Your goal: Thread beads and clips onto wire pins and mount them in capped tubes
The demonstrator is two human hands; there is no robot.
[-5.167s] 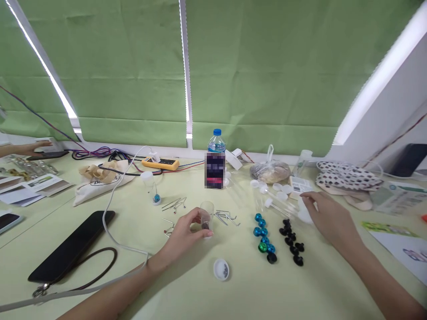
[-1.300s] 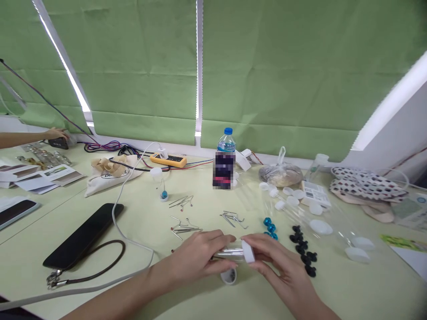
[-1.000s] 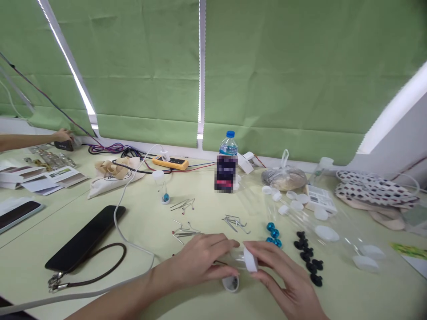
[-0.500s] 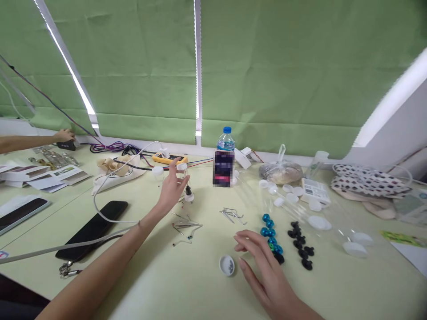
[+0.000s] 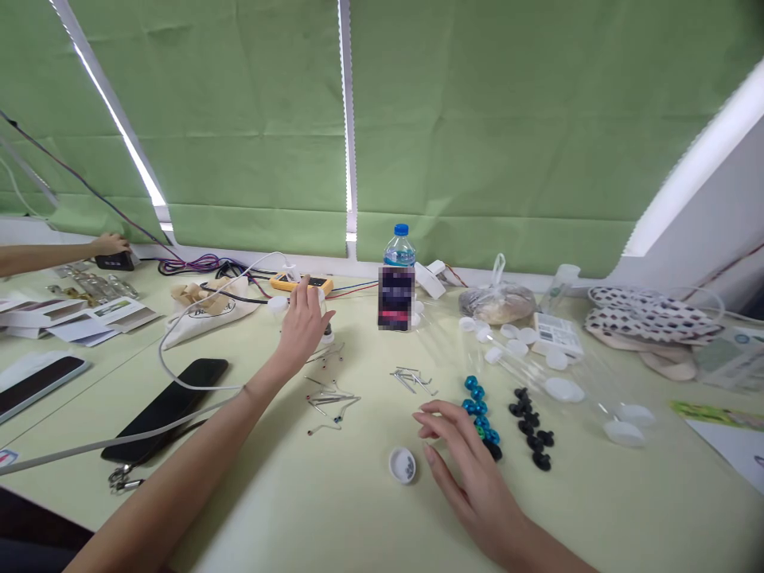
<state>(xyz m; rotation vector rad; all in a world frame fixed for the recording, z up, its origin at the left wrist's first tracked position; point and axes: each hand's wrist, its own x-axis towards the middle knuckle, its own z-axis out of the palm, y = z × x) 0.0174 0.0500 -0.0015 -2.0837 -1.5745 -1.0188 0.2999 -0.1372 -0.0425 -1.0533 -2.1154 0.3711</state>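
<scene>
My left hand (image 5: 303, 322) is at the back middle, thumb and fingers around a small clear container with a white cap (image 5: 321, 294). The hand hides much of it; something dark shows near its base. Another white cap (image 5: 278, 304) is just left of the hand. My right hand (image 5: 469, 469) is empty, its fingers loosely curled and apart, beside a small white cup (image 5: 402, 465) holding tiny metal parts. Thin bent metal pieces with coloured ends (image 5: 331, 398) and plain bent metal pins (image 5: 411, 379) lie between the hands. Blue shiny parts (image 5: 476, 407) and black parts (image 5: 530, 426) lie right.
A blue-capped bottle (image 5: 399, 251) stands behind a phone with a blurred screen (image 5: 396, 298). Clear tubes with white caps (image 5: 564, 389) lie right. A black phone (image 5: 167, 406) and white cable (image 5: 164, 350) are left. Another person's hand (image 5: 111, 244) touches a dark device.
My left hand has moved slightly back with the capped container, and its back now covers more of it. My right hand has barely changed position. The view has shifted slightly.
</scene>
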